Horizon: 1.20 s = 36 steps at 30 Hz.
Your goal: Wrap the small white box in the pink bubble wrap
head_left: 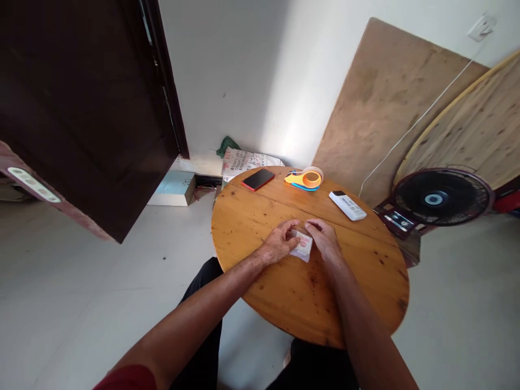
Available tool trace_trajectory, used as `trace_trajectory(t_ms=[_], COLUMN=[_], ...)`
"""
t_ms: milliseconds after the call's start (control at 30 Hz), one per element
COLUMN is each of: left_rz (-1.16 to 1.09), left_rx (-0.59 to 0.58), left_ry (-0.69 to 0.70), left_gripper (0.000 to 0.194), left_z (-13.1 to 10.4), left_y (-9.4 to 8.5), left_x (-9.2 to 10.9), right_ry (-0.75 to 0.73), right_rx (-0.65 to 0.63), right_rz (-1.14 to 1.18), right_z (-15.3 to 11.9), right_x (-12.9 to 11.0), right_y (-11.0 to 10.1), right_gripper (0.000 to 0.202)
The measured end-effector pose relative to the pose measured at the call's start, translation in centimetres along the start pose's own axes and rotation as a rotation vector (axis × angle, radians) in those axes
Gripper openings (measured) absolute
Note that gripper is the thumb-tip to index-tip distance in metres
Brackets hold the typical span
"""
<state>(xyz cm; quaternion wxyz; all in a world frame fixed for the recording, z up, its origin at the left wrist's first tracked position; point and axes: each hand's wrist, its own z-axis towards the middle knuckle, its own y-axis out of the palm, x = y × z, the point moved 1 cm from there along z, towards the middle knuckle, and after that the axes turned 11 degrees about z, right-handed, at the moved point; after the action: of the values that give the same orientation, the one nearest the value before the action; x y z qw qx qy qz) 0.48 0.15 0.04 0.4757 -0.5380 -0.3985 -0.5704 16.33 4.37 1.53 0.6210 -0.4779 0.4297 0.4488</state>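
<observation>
On the round wooden table (pixel 252 216) sits a small white pack (pixel 303 249) with red print on its upper face; its exact kind is too small to make out. My left hand (pixel 281 239) wraps round the pack's left side, its thumb resting on the top face and its fingers curving over the far edge. At the right side and far corner, my right hand (pixel 324 238) presses close with curled fingers. The fingertips of both hands nearly meet beyond the pack. Part of the pack is hidden under the fingers.
Towards the table's back lie a red-edged phone (pixel 258 179), an orange and blue tape dispenser (pixel 304 179) and a white remote-like device (pixel 347 206). A black fan (pixel 442 197) stands at the right, near a leaning board (pixel 390 92). A dark door (pixel 81 97) is at the left.
</observation>
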Motion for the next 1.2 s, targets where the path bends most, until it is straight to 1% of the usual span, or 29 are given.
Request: trace_trajectory(t_ms=[100,233,333,500,567,700,767,833,933,1100,1200], left_rz=[-0.033,-0.088,-0.099,-0.104,-0.111,-0.128,-0.113,-0.092,-0.093,-0.112,-0.13], left_rx=[-0.022,-0.057,-0.047,-0.069,-0.065,-0.075,-0.077,-0.093,-0.133,-0.099,-0.102], left_ry=[-0.015,-0.051,-0.066,-0.073,-0.075,-0.069,-0.047,-0.011,0.026,0.011,0.002], left_gripper=[0.056,0.063,0.066,0.068,0.066,0.062,0.057,0.049,0.042,0.039,0.036], left_z=[-0.1,0.1,0.3,0.5,0.5,0.7,0.7,0.6,0.5,0.4,0.4], left_y=[0.0,0.1,0.0,-0.1,-0.1,0.0,0.0,0.0,0.0,-0.1,-0.1], left_x=[0.3,0.1,0.0,0.0,0.0,0.0,0.2,0.4,0.7,0.8,0.9], right_ry=[-0.001,-0.048,-0.112,-0.209,-0.262,-0.348,-0.384,-0.431,-0.507,-0.6,-0.618], right_rx=[-0.004,-0.005,-0.018,-0.096,-0.146,-0.306,-0.374,-0.416,-0.431,-0.415,-0.409], right_rz=[0.077,0.138,0.129,0.066,0.039,-0.046,-0.117,-0.181,-0.235,-0.37,-0.419], right_z=[-0.3,-0.9,-1.4,-2.2,-2.3,-2.5,-2.5,-2.4,-2.4,-2.4,-2.4], right_x=[0.0,-0.9,-1.6,-2.1,-2.2,-2.7,-3.0,-3.2,-3.3,-2.9,-2.6], right_y=[0.0,0.0,0.1,-0.3,-0.6,-1.2,-1.5,-1.7,-1.9,-2.2,-2.5], right_gripper=[0.029,0.023,0.021,0.019,0.018,0.019,0.019,0.018,0.017,0.017,0.015])
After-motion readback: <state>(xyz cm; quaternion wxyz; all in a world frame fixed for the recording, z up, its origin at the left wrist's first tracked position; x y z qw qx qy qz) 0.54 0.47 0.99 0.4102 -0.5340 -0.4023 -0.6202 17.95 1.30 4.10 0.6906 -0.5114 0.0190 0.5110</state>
